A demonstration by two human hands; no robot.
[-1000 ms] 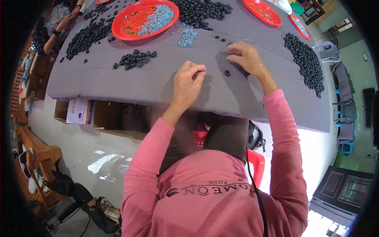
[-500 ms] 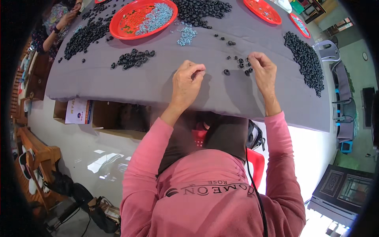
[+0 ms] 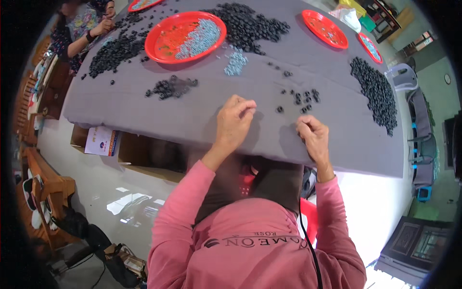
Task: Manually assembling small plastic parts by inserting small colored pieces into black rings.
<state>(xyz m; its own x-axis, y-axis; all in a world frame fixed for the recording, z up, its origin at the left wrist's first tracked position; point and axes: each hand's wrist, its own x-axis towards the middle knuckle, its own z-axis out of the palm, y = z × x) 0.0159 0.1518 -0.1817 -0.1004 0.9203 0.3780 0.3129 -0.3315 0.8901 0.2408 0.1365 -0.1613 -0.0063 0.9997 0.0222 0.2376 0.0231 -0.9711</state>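
Your left hand [image 3: 234,123] rests on the grey tabletop [image 3: 192,115]; its fingers are curled in and the tips are pressed together, but you cannot tell if they pinch anything; your right hand [image 3: 314,137] lies near the tabletop's edge with its fingers bent down on the cloth, and what it holds is hidden. The little black rings [image 3: 304,96] sit just at 12 o'clock from your right hand; they are small, round and dark, each with a hole, lying loose in a small bunch; one ring [image 3: 279,109] lies alone between your two hands. At 10 o'clock from your left hand is another small heap of black rings [image 3: 172,87]; past it sits a red plate [image 3: 159,50] with tiny pale blue bits in it; a little pile of blue bits [image 3: 236,62] lies at 12 o'clock. A long dark heap [image 3: 375,91] is far off at 2 o'clock.
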